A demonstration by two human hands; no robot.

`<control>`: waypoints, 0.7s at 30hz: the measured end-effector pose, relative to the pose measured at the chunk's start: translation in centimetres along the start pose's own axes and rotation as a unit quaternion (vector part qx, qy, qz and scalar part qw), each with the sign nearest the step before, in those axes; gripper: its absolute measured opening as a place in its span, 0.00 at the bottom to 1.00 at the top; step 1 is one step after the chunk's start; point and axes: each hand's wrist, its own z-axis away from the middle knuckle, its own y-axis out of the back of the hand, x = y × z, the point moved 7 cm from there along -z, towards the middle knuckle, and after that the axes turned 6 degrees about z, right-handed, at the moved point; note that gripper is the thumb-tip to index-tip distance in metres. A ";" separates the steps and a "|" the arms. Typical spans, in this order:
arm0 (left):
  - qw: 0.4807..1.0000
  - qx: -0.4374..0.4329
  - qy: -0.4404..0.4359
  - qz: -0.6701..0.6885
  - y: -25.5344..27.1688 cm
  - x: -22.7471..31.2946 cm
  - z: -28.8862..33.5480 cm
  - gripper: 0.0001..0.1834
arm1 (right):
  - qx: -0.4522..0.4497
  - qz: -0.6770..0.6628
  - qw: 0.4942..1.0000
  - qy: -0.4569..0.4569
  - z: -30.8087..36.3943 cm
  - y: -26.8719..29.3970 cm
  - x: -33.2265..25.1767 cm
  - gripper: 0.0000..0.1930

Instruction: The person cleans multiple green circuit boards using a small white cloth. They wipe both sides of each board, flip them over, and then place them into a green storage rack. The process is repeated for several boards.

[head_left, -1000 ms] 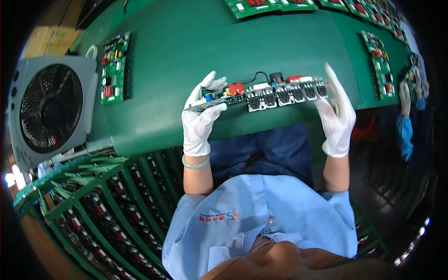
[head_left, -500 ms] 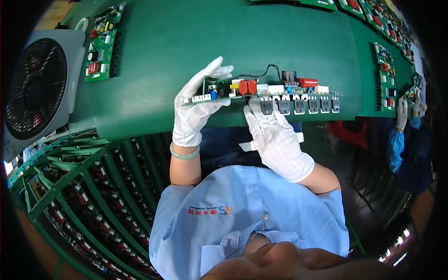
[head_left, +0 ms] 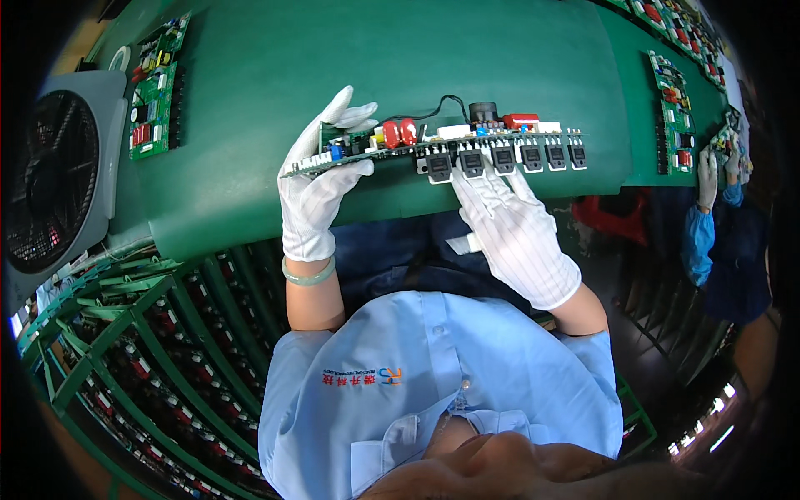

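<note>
A green circuit board (head_left: 383, 152) is held up near the front edge of the table, tilted so its component side faces away. My left hand (head_left: 312, 204), in a white glove, grips its left end between thumb and fingers. Red discs, white blocks and a black wire loop rise from the board. Along its near edge hangs a row of black transistors (head_left: 502, 158). My right hand (head_left: 521, 246), also gloved, has its fingertips at these transistors from below. A white strip (head_left: 463, 244) sticks out from under the right palm, apparently held there; most of it is hidden.
Another circuit board (head_left: 154, 104) lies at the left beside a grey fan (head_left: 58, 175). More boards (head_left: 673, 112) lie on the green table (head_left: 500, 50) at the right, where a co-worker's gloved hand (head_left: 707, 177) shows. Below left stands a green rack (head_left: 158, 333) full of boards.
The view has shifted a little, so most things appear further left. My right fingers have moved along the transistor row, from its left end toward the middle. The left grip stays the same.
</note>
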 end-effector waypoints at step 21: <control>0.998 0.032 -0.007 -0.044 -0.1 -0.1 -0.2 0.46 | -0.011 -0.006 0.999 -0.046 2.8 -1.1 3.6 0.31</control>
